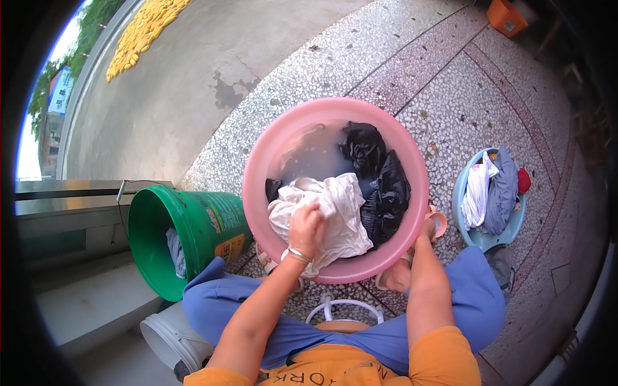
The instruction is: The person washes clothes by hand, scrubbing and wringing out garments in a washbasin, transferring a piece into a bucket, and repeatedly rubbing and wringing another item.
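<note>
A large pink basin (417,193) stands between my feet, holding cloudy water (312,157). My left hand (308,228) is closed on a wet white garment (344,215) bunched at the basin's near side. Black wet clothing (389,193) lies along the right of the basin, partly in the water. Just outside the right rim is my right hand (427,226), low beside the basin. Against it shows a peach-coloured rounded object (439,224), whose kind I cannot make out. The fingers of that hand are mostly hidden.
A green bucket (154,241) with grey-blue cloth inside leans at the left, near a white bucket (170,338). At right sits a blue basin (458,199) of clothes. Yellow corn cobs (141,32) lie far left; an orange container (506,18) stands far right.
</note>
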A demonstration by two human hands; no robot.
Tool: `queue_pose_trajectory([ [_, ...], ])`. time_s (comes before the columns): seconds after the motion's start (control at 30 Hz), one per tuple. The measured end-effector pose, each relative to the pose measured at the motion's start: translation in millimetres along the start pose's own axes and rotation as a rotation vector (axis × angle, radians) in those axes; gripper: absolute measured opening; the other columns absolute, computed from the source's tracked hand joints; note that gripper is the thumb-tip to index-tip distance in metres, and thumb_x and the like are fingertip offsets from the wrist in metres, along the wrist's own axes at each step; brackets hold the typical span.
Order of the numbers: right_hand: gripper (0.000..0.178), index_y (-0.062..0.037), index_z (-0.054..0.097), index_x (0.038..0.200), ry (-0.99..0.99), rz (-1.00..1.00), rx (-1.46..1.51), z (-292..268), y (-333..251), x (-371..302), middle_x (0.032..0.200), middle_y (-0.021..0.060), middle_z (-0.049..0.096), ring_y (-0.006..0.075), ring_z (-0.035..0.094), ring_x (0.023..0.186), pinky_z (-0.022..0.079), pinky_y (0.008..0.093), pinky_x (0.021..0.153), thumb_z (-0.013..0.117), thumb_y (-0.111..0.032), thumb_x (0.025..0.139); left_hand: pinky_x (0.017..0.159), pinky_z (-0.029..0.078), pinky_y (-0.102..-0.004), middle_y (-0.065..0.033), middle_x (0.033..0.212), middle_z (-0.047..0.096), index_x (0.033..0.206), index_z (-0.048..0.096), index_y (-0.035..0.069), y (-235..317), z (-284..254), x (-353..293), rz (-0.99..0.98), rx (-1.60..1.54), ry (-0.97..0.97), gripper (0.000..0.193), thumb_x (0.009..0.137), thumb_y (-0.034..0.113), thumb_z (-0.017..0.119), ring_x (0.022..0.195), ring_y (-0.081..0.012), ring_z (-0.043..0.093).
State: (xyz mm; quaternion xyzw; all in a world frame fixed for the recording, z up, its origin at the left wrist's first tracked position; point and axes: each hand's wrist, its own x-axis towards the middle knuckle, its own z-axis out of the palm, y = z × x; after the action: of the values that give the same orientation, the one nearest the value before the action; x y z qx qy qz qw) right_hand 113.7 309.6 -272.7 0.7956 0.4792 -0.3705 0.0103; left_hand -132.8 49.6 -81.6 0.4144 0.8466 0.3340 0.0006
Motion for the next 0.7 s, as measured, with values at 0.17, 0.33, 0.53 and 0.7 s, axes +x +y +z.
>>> queue_pose_trajectory([
  [0.17,0.026,-0.0062,0.059,0.1,0.162,-0.197,-0.427,-1,-11,-23,0.101,0.0125,0.06,0.034,0.057,0.094,0.043,0.0503,0.078,0.044,-0.02,0.085,0.082,0.04,-0.0374,-0.0133,0.102,0.054,0.084,0.055,0.005,10,-1,-10,-0.021,0.064,-0.062,0.021,0.066,0.007,0.064,0.094,-0.0305,0.051],
  [0.33,0.027,-0.0062,0.056,0.104,0.243,-0.243,-0.483,-10,-22,-53,0.103,0.0113,0.059,0.0335,0.056,0.095,0.044,0.0496,0.077,0.044,-0.02,0.085,0.079,0.04,-0.0373,-0.0149,0.093,0.051,0.095,0.056,0.004,8,-1,0,-0.303,-0.071,-0.031,0.028,0.068,0.006,0.065,0.087,-0.0315,0.05],
  [0.53,0.026,-0.0037,0.066,0.089,0.056,-0.169,-0.42,-17,-23,-39,0.103,0.0149,0.061,0.0341,0.055,0.098,0.046,0.0442,0.078,0.045,-0.019,0.084,0.076,0.042,-0.0396,-0.0158,0.095,0.049,0.083,0.054,0.005,1,-9,14,-0.488,-0.07,-0.214,0.019,0.068,0.005,0.065,0.087,-0.0333,0.05],
  [0.7,0.029,-0.0011,0.065,0.091,0.064,-0.144,-0.373,-25,-28,-46,0.101,0.0169,0.061,0.0336,0.055,0.099,0.043,0.0453,0.081,0.046,-0.022,0.084,0.065,0.045,-0.0356,-0.0124,0.084,0.053,0.078,0.05,0.004,-29,-15,6,-0.096,0.182,0.153,0.011,0.073,0.006,0.06,0.074,-0.0248,0.055],
])
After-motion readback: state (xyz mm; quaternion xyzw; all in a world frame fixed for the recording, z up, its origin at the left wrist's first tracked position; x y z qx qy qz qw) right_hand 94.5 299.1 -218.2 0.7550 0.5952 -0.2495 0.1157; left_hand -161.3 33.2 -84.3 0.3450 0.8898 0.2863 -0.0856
